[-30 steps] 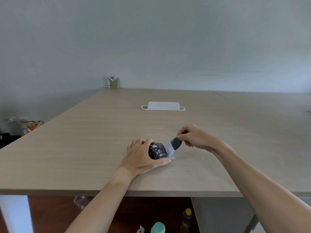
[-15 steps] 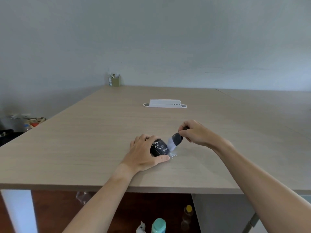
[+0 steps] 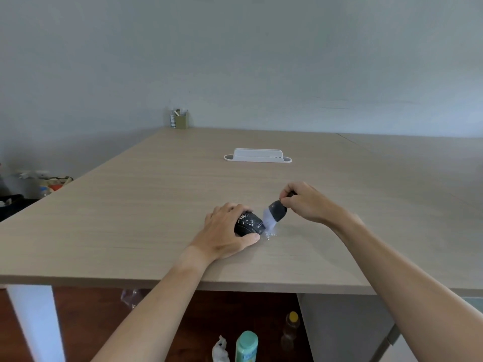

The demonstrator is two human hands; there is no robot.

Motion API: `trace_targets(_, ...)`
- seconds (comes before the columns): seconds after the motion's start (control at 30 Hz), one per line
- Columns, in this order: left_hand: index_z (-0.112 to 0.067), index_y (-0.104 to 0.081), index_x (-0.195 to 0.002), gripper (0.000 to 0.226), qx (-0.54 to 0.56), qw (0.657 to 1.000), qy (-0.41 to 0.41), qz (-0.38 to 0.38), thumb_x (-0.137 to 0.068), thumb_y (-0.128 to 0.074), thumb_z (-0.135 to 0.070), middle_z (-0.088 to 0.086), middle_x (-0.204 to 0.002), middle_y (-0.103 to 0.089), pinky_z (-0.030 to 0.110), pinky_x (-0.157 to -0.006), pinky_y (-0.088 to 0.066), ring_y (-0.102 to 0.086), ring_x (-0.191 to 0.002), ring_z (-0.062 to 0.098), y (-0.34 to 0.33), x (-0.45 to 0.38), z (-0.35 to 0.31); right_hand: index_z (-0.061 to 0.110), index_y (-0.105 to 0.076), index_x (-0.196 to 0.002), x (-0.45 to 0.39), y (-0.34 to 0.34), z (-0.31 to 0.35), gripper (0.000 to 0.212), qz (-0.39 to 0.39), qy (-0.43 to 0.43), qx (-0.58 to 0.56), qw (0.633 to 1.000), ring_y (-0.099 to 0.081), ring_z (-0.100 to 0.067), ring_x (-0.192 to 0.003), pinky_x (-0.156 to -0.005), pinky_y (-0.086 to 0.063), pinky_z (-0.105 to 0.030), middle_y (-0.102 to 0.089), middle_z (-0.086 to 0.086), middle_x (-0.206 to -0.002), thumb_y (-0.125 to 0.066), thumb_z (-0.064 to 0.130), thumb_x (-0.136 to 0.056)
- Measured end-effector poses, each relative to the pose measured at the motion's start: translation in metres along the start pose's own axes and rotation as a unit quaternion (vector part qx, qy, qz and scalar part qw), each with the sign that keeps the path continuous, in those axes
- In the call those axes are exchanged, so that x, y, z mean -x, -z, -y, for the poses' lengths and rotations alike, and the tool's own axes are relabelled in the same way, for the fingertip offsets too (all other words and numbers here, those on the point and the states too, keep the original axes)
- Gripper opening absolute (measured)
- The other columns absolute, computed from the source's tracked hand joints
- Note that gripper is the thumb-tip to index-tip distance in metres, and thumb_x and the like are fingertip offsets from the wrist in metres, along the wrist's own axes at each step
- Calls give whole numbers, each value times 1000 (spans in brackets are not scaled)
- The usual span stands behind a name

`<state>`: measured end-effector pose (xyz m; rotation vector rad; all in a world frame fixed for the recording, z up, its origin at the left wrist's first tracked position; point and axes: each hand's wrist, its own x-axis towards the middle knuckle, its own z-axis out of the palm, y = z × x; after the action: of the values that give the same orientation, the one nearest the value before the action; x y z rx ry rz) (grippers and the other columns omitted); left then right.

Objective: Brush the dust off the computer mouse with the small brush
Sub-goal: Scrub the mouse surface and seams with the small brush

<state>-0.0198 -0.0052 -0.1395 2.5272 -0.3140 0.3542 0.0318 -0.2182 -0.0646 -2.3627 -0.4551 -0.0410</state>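
Observation:
A black computer mouse [image 3: 249,223] speckled with white dust lies on the wooden table [image 3: 130,218]. My left hand [image 3: 224,231] grips it from the left, thumb along its near side. My right hand [image 3: 305,202] pinches the dark handle of a small brush [image 3: 274,214], whose pale bristles touch the mouse's right end. White crumbs of dust [image 3: 270,234] lie on the table just right of the mouse, under the bristles.
A white cable box [image 3: 257,155] sits further back on the table. A pen holder [image 3: 180,121] stands at the far left corner. Under the near table edge stand bottles [image 3: 247,346]. Bags and clutter [image 3: 39,184] lie left of the table.
The brush has kept working at the mouse's right end, with my right hand lifting slightly up and back. More white crumbs lie on the table. The view has tilted a little.

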Motion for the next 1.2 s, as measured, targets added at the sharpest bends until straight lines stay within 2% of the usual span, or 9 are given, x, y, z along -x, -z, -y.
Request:
trace_targets(0.17,-43,-46,-123,59,-6,1000,4,-2,-69,-57,-63,-16,-125,-44,29,-97,-19,-37,-122,14,-1,1,0,7,-59,-77,7,-4,11,18,28,-10,-153,988,-43,-21,-57,-51,-33,-30,-52,-14,-71,-49,-5,-85)
trace_targets(0.3,-44,-47,-122,60,-10,1000,4,-11,-68,-58,-65,-16,-123,-45,30,-97,-19,-38,-122,15,-3,1,0,13,-58,-72,9,-9,8,21,47,-1,-68,997,-46,-18,-57,-52,-34,-25,-54,-4,-65,-50,-1,-85)
trace_targets(0.43,-42,-48,-122,60,-8,1000,12,-16,-68,-60,-65,-15,-122,-45,29,-97,-19,-38,-122,14,-3,1,0,14,-60,-79,7,-4,0,17,-25,-4,33,999,-49,-11,-69,-58,-37,-25,-55,8,-73,-50,2,-85)
trace_targets(0.5,-42,-48,-121,60,-8,1000,12,-20,-67,-60,-66,-15,-121,-45,29,-97,-19,-38,-122,15,-3,1,0,14,-60,-75,7,-2,0,19,-29,-9,-9,1000,-49,-14,-66,-58,-37,-27,-57,4,-71,-50,1,-84)
trace_targets(0.67,-44,-47,-118,57,-3,1000,10,-21,-66,-61,-63,-16,-117,-45,28,-96,-20,-38,-120,14,-3,2,-1,6,-58,-78,10,-8,8,18,54,-19,-158,986,-44,-22,-58,-51,-34,-30,-51,-15,-73,-47,-6,-87)
trace_targets(0.8,-44,-48,-118,58,2,1000,7,-23,-64,-59,-64,-17,-117,-46,30,-97,-22,-39,-120,13,-3,2,0,16,-57,-70,9,-14,6,24,37,1,-46,998,-47,-15,-60,-54,-35,-25,-54,0,-64,-49,0,-86)
trace_targets(0.9,-43,-49,-119,62,1,1000,7,-23,-62,-55,-67,-18,-117,-45,30,-99,-20,-39,-122,12,-4,2,0,20,-57,-73,7,-9,2,23,-13,15,6,1000,-50,-12,-72,-59,-36,-24,-56,7,-74,-51,3,-86)
trace_targets(1.07,-43,-48,-117,60,1,1000,8,-24,-62,-57,-65,-17,-117,-46,30,-98,-21,-39,-120,12,-2,2,0,17,-59,-72,9,-6,9,22,16,19,-83,996,-46,-15,-56,-54,-37,-26,-53,2,-63,-51,1,-86)
trace_targets(1.2,-45,-49,-117,57,6,1000,5,-23,-63,-57,-63,-17,-116,-48,31,-97,-22,-40,-118,12,-3,2,-1,19,-58,-72,10,-12,4,23,35,13,-39,999,-48,-13,-59,-55,-36,-24,-53,4,-64,-52,2,-86)
